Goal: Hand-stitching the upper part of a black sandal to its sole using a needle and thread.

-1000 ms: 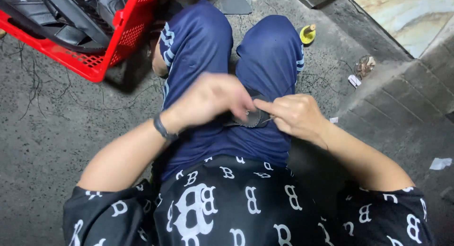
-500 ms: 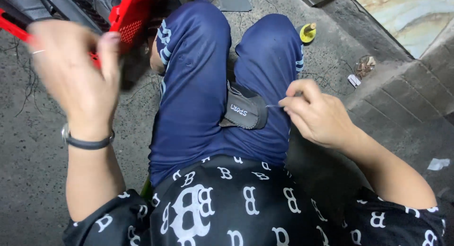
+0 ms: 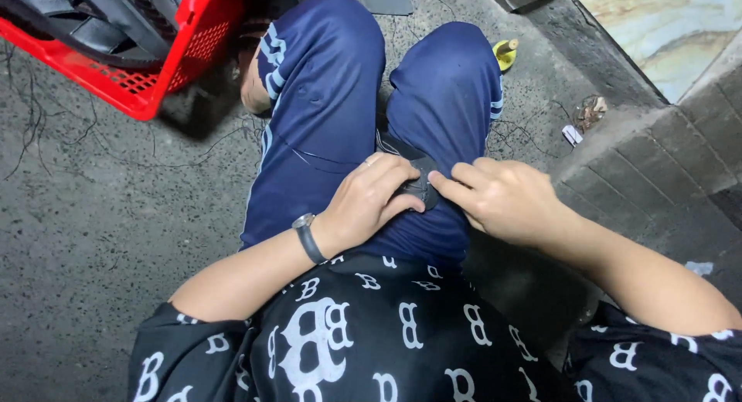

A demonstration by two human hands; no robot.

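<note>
Both hands on a small dark piece on the lap

A small dark fabric piece lies on the blue-trousered lap, mostly hidden. Left hand rests on it, fingers together; right hand pinches its edge. At the floor's top left corner, a red plastic crate, cut off, holds dark parts.

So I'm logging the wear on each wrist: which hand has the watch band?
The left hand: a dark band circles its wrist. The right hand has a bare wrist. Both rest on the dark piece in the lap.
</note>
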